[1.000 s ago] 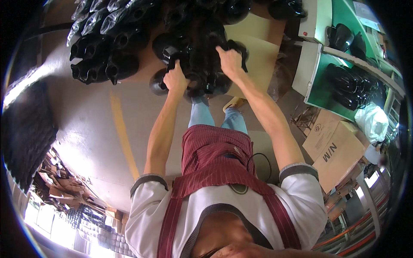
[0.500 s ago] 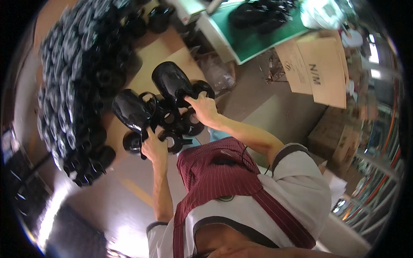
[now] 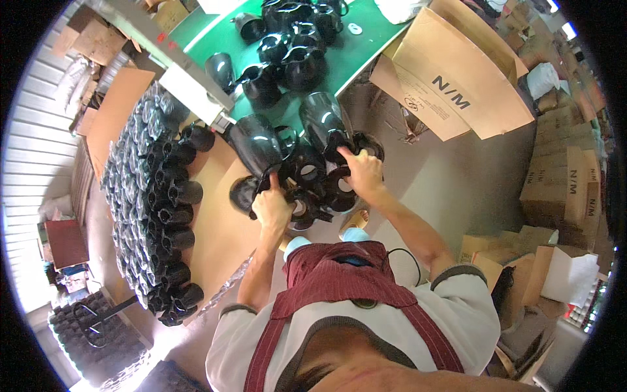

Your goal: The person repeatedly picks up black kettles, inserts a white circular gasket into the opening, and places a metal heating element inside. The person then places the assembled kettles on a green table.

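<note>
Maroon striped cloth makes up the apron (image 3: 346, 287) nearest me, worn over a white shirt (image 3: 457, 307). Out past it, the left hand (image 3: 272, 210) is closed on the narrow end of the left jug (image 3: 253, 142), a glossy black one, its thumb laid forward along the neck; the other fingers are largely hidden. The right hand (image 3: 364, 173) has the right jug (image 3: 323, 121) the same way, fingers curled in and thumb pointing up the neck. Both jugs lie ahead of the thumbs, broad ends away from the person, necks toward the fingers; each long axis runs outward and leans to the person's left, the two roughly parallel. More black jugs (image 3: 308, 166) crowd between and around the hands, at several angles; I can't tell which fingers carry each of those.

Off to the left, rows of black jugs (image 3: 153, 196), many in clear plastic, are massed beside a bare strip of tan cardboard (image 3: 215, 219). Beyond the held jugs stands a green desk (image 3: 362, 49) with a cluster of dark jugs (image 3: 304, 65) on it. To its right is an open cardboard box (image 3: 450, 85), and farther right, stacked cartons (image 3: 555, 176).
</note>
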`<action>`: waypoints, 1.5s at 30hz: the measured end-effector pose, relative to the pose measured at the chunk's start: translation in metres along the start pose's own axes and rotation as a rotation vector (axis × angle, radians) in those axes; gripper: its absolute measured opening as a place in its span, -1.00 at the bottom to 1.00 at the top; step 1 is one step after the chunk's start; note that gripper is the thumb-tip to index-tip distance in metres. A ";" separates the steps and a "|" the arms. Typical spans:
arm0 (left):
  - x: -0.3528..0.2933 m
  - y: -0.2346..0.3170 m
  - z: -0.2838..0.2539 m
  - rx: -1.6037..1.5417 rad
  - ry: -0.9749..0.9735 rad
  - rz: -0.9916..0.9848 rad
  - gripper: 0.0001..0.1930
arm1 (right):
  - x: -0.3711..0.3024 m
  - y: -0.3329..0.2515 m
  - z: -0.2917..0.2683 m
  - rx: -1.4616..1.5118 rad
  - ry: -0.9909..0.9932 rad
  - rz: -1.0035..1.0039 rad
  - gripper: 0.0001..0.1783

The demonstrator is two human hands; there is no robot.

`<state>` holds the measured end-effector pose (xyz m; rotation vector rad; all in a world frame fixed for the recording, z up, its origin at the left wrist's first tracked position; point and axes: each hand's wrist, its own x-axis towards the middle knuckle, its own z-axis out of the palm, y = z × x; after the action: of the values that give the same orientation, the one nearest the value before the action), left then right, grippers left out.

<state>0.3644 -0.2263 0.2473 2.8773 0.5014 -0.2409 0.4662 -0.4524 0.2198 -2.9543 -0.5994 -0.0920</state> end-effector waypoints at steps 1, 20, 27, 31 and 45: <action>0.012 0.027 -0.004 0.033 -0.042 -0.016 0.07 | 0.010 0.023 0.000 -0.006 0.007 0.008 -0.64; 0.279 0.147 0.001 -0.047 -0.078 -0.216 0.14 | 0.344 0.146 -0.002 -0.030 -0.278 -0.407 -0.36; 0.340 0.157 -0.006 -0.083 -0.048 -0.344 0.27 | 0.426 0.172 0.012 0.026 -0.266 -0.442 -0.21; 0.356 0.171 -0.022 -0.132 -0.007 -0.398 0.31 | 0.439 0.188 0.014 0.176 -0.262 -0.394 -0.12; 0.374 0.169 0.002 -0.194 0.358 -0.255 0.44 | 0.444 0.182 0.074 0.337 0.009 -0.291 0.35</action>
<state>0.7701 -0.2646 0.2021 2.6665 0.9027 0.2768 0.9482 -0.4384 0.1635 -2.5273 -0.9376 -0.0272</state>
